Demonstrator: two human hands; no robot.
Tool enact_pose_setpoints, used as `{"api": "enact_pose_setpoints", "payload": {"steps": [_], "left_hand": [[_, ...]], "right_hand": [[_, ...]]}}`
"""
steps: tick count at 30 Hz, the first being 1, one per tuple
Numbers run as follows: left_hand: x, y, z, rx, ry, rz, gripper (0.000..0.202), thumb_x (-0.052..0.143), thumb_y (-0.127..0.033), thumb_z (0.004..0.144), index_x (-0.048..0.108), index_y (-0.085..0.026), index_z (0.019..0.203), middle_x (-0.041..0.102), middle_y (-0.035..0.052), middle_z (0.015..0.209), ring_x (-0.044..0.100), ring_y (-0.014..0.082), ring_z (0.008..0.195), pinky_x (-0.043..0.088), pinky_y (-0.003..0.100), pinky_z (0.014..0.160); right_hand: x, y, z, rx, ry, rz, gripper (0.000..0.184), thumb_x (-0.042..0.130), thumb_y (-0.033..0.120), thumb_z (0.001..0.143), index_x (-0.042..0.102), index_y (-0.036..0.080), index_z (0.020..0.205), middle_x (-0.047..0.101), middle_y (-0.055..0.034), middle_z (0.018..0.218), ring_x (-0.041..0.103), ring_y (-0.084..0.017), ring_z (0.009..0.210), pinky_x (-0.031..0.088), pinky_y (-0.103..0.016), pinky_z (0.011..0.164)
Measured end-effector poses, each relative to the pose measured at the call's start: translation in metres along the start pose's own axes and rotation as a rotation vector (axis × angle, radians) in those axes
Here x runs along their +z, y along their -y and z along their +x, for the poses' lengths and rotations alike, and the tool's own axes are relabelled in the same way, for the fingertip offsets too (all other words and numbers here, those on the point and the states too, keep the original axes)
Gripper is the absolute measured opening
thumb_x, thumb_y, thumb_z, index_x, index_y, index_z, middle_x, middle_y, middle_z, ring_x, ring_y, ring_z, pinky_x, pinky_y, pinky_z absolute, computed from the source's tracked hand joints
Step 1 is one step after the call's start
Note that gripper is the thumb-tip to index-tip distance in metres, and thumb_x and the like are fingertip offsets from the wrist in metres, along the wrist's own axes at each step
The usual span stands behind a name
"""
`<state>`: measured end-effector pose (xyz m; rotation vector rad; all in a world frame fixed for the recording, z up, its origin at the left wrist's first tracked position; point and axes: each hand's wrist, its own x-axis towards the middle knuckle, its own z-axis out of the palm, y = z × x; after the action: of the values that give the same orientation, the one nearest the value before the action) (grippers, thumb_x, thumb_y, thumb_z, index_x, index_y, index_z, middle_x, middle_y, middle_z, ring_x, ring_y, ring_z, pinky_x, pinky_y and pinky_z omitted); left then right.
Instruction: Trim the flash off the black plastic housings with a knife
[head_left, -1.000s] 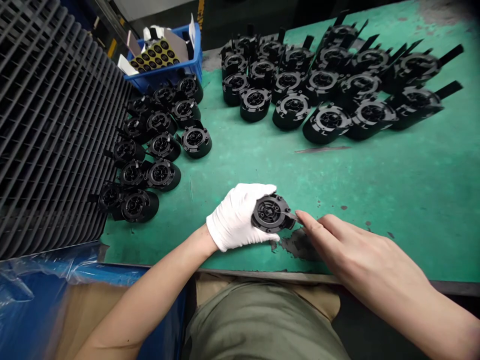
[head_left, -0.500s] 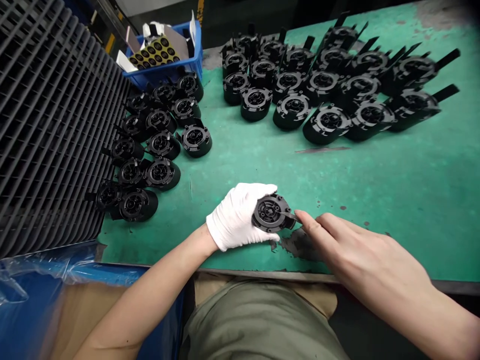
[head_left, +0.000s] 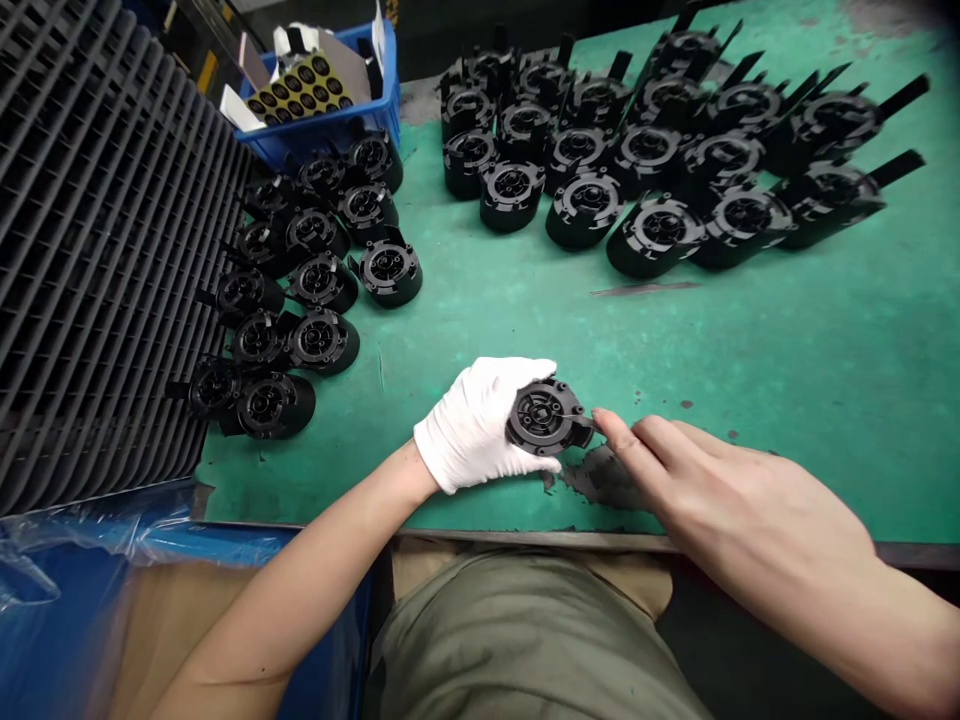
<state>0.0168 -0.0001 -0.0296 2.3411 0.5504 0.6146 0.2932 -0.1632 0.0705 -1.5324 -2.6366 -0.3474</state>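
My left hand [head_left: 487, 425], in a white glove, wraps around a round black plastic housing [head_left: 541, 415]. The housing's ringed face with a hub in the middle is turned up towards me. Bare and closed, my right hand [head_left: 697, 480] pinches a thin pointed blade-like tool [head_left: 579, 422] at the housing's right side. The tool's tip lies over the face near the hub; whether it touches is too small to tell. Most of its handle is hidden in my fingers.
Similar black housings [head_left: 585, 205] stand in rows at the back right, many with upright tabs. More housings [head_left: 322, 340] are grouped at left beside a dark slatted rack [head_left: 97, 250]. A blue bin [head_left: 330, 135] holds a yellow sheet of round black stickers. The green table's front edge [head_left: 540, 540] runs before me.
The view has shifted slightly. Both hands keep their grips, and the tool's tip stays over the housing's face with only a slight change of angle.
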Motion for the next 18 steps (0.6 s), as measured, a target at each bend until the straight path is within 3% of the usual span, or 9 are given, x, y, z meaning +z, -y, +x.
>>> {"api": "enact_pose_setpoints", "payload": {"steps": [6,12,15,18], "left_hand": [[0.002,0.003,-0.001,-0.002,0.000,0.001,0.133,0.104,-0.101,0.087,0.060,-0.024,0.186,0.081,0.0287,0.174,0.081,0.0522,0.163,0.068,0.073,0.140],[-0.003,0.004,0.003,0.025,-0.013,-0.009,0.127,0.105,-0.097,0.090,0.063,-0.020,0.181,0.083,0.0290,0.168,0.085,0.0497,0.156,0.071,0.069,0.136],[0.003,-0.001,0.003,-0.040,-0.044,0.035,0.131,0.107,-0.101,0.083,0.064,-0.020,0.177,0.085,0.0275,0.163,0.086,0.0511,0.152,0.073,0.072,0.133],[0.019,-0.015,-0.003,-0.203,-0.235,0.125,0.137,0.114,-0.095,0.080,0.057,-0.020,0.179,0.080,0.0281,0.165,0.082,0.0546,0.156,0.070,0.078,0.134]], "right_hand": [[0.005,-0.009,-0.007,-0.029,0.079,0.021,0.080,0.055,-0.011,0.095,0.071,0.014,0.169,0.081,-0.0062,0.098,0.078,-0.026,0.083,0.059,-0.039,0.067],[0.021,-0.033,-0.003,-0.099,-0.007,0.136,0.068,0.052,-0.011,0.101,0.074,0.011,0.161,0.074,-0.0014,0.094,0.070,-0.020,0.071,0.047,-0.036,0.061],[0.021,-0.039,-0.001,0.026,-0.099,0.249,0.044,0.055,0.005,0.122,0.074,0.019,0.159,0.077,-0.0009,0.097,0.074,-0.018,0.074,0.046,-0.033,0.062],[0.018,-0.032,-0.008,0.261,-0.143,0.308,0.029,0.066,0.022,0.129,0.072,0.025,0.157,0.088,-0.0075,0.110,0.083,-0.023,0.082,0.054,-0.036,0.068]]}}
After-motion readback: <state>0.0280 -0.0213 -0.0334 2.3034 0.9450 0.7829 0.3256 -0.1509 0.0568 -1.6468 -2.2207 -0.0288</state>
